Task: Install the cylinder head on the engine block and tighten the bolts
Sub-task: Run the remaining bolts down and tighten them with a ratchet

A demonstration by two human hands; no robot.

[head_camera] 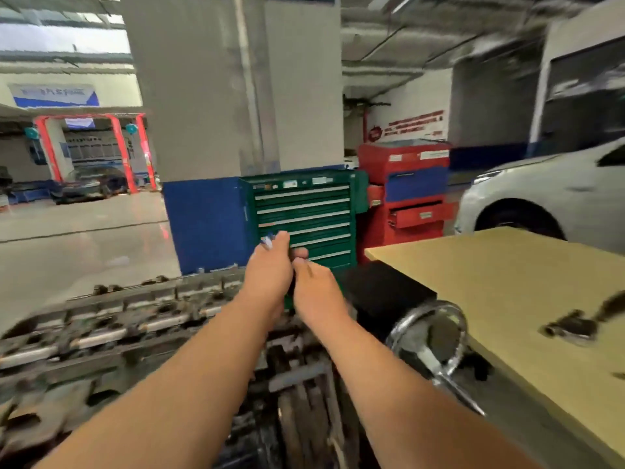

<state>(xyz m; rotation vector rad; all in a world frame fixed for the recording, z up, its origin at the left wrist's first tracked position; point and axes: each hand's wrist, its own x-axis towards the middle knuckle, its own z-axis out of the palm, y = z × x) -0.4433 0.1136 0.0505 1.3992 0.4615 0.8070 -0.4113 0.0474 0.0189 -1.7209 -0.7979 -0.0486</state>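
Observation:
The frame is blurred by motion. A grimy metal engine with its cylinder head (111,333) fills the lower left, shafts running along its top. Both arms reach forward above its far right end. My left hand (270,269) is curled round a small object with a blue and white tip that sticks out above the fingers. My right hand (318,289) sits against the left one with its thumb up and fingers folded round something dark; what it holds is hidden.
A chrome handwheel (429,336) and a black block (382,292) stand right of the engine. A tan bench top (507,275) carries a dark tool (575,324). Beyond stand a green tool cabinet (304,214), a red cabinet (406,191), a pillar and a white car (548,194).

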